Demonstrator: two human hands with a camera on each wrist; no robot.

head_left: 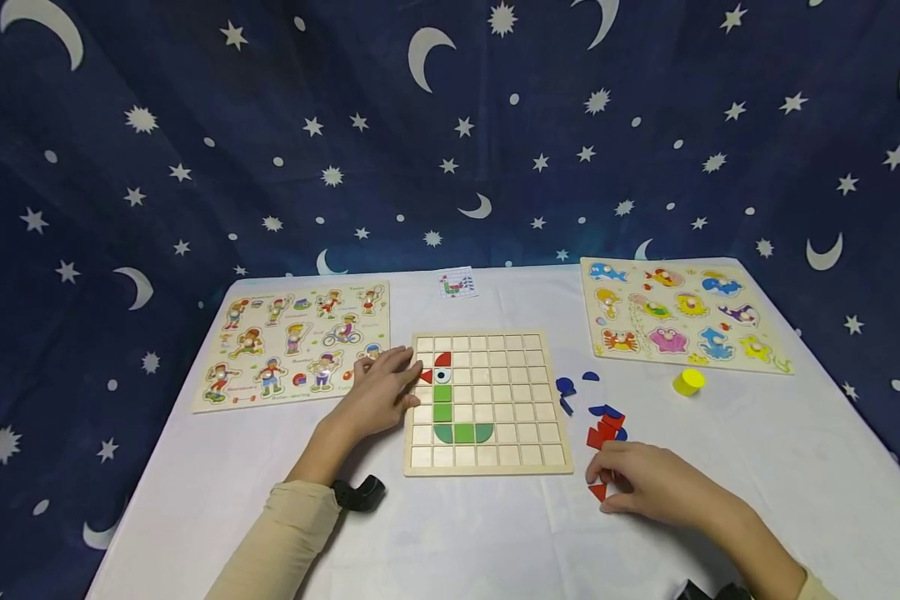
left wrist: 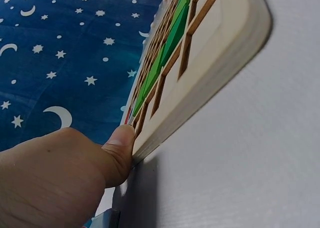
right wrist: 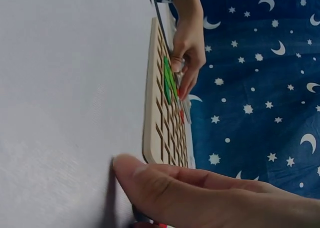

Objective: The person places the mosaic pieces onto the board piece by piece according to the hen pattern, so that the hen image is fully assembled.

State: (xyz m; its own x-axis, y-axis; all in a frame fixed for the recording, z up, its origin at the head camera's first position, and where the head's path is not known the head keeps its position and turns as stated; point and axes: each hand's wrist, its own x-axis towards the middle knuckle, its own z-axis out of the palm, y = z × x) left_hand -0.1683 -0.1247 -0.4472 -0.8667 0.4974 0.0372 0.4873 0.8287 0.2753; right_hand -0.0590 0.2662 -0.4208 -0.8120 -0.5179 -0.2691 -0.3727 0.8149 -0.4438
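A wooden grid board [head_left: 521,412] lies mid-table. Green squares and curved green pieces form an L-shaped run on it, with an eye tile [head_left: 442,376], a red quarter-round piece [head_left: 443,359] and a red triangle [head_left: 426,377] at the top. My left hand [head_left: 381,390] touches the board's left edge, its thumb [left wrist: 120,138] against the rim and fingertips by that triangle. To the board's right, my right hand [head_left: 648,479] is low over the table, fingers bent and thumb apart. Another red triangle [head_left: 597,492] shows between its thumb and fingertips; no pinch is visible.
Loose red pieces [head_left: 606,430] and blue pieces [head_left: 566,387] lie right of the board. A yellow cylinder [head_left: 688,382] stands behind them. Peg puzzles with sports figures [head_left: 270,333] and sea animals [head_left: 667,308] flank the back. A small pattern card [head_left: 458,283] lies at the rear edge.
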